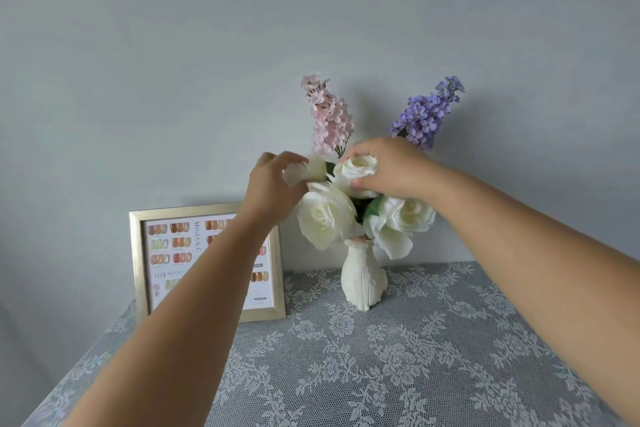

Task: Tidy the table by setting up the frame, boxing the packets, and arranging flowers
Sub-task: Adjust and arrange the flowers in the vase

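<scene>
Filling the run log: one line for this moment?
stage: arranging flowers | left hand: on white rose | right hand: on white bloom | frame: upright

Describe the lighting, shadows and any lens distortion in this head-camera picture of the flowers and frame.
Head view: light is soft and even, no glare on the frame; only faint shadows fall on the wall behind the purple sprig and beside the vase; wide-angle bending stretches both forearms and curves the table edge; the left hand looks slightly blurred; the right hand is sharper.

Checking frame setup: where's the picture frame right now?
In the head view the picture frame stands upright at the table's back left, against the wall, just left of the white vase; the left forearm partly hides it.
</scene>
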Demonstrator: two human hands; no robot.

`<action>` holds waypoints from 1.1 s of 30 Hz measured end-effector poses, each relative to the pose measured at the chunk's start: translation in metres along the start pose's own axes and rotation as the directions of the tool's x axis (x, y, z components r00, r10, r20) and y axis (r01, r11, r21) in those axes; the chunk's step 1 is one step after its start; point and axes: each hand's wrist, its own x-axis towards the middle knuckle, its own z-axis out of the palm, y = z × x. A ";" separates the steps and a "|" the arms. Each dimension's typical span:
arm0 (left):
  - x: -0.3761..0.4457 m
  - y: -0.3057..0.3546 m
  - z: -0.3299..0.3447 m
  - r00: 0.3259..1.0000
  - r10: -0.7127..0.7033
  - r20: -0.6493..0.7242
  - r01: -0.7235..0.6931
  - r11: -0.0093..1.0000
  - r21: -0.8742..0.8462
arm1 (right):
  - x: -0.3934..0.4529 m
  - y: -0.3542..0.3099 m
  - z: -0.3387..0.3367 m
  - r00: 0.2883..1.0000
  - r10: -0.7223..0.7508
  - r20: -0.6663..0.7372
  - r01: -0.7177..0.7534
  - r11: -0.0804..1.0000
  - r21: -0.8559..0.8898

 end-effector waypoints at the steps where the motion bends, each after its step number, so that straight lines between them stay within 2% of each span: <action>1: -0.003 0.001 0.003 0.999 -0.008 0.051 0.006 0.999 0.036 | -0.002 0.001 0.005 1.000 0.010 0.016 -0.010 1.000 -0.004; 3: -0.006 0.002 0.004 0.995 -0.024 0.101 0.017 0.998 0.066 | -0.003 0.002 0.010 1.000 0.015 0.014 -0.015 1.000 -0.006; 9: -0.004 0.008 -0.001 0.996 0.016 0.084 -0.023 0.996 0.086 | -0.003 0.003 0.006 0.999 0.014 -0.031 -0.014 1.000 0.005; 12: -0.006 0.009 0.000 0.993 -0.020 0.113 0.010 0.996 0.092 | -0.010 -0.001 0.014 1.000 0.004 -0.012 -0.004 1.000 -0.006; 15: -0.005 0.004 -0.006 0.994 -0.045 0.101 0.037 0.996 0.084 | -0.022 -0.002 0.000 0.998 -0.008 -0.062 0.009 1.000 0.024; 18: -0.008 -0.005 -0.007 0.990 -0.098 0.098 0.098 0.995 0.004 | -0.051 0.010 -0.014 0.971 0.001 -0.238 0.030 0.992 0.127; 21: -0.015 -0.007 0.000 0.977 -0.142 0.161 0.162 0.980 -0.118 | -0.089 0.027 0.000 0.918 0.035 -0.396 0.057 0.974 0.219; 25: -0.017 0.004 0.013 0.966 -0.184 0.182 0.222 0.950 -0.219 | -0.106 0.038 0.043 0.937 0.046 -0.346 0.017 0.984 0.177; 27: -0.017 0.008 0.015 0.971 -0.175 0.164 0.207 0.958 -0.199 | -0.101 0.040 0.051 0.941 0.025 -0.336 0.033 0.986 0.165; 31: -0.014 0.008 0.013 0.981 -0.063 0.183 0.060 0.998 0.021 | -0.081 0.039 0.043 0.943 0.012 -0.333 0.044 0.986 0.159; 33: -0.008 0.014 0.005 0.982 -0.041 0.186 0.029 0.997 0.068 | -0.070 0.034 0.032 0.953 0.004 -0.304 0.041 0.989 0.141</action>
